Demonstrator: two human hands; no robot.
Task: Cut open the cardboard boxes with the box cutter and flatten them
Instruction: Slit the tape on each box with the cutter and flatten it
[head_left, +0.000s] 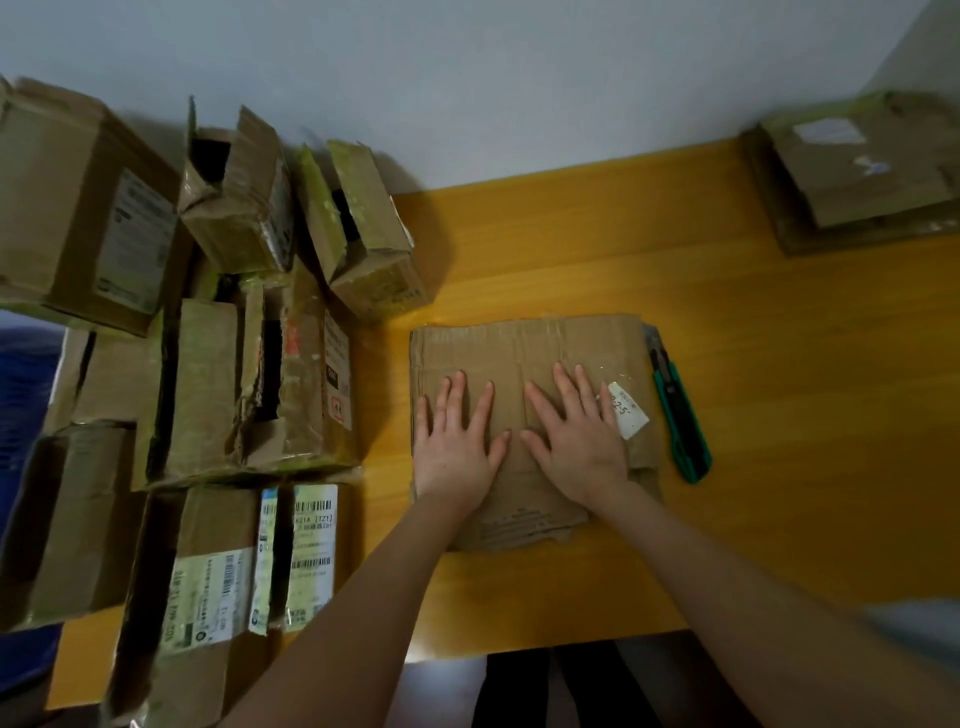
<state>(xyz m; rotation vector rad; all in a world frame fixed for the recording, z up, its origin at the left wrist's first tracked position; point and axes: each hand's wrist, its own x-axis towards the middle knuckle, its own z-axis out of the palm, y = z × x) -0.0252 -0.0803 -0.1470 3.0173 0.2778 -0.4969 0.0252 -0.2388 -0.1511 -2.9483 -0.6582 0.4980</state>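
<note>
On flattened box (524, 348) | left hand (457, 447), right hand (576, 441) | fingers splayed flat, pressing cardboard, grasping nothing

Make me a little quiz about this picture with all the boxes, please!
1. True or false: both hands press flat on the flattened cardboard.
2. Where does the box cutter lie? A) under the cardboard B) on the table, just right of the cardboard C) in the right hand
3. On which side of the table do the unflattened boxes stand?

Key: 1 true: the left hand and the right hand lie palm down. 2 B. 3 The left.
</note>
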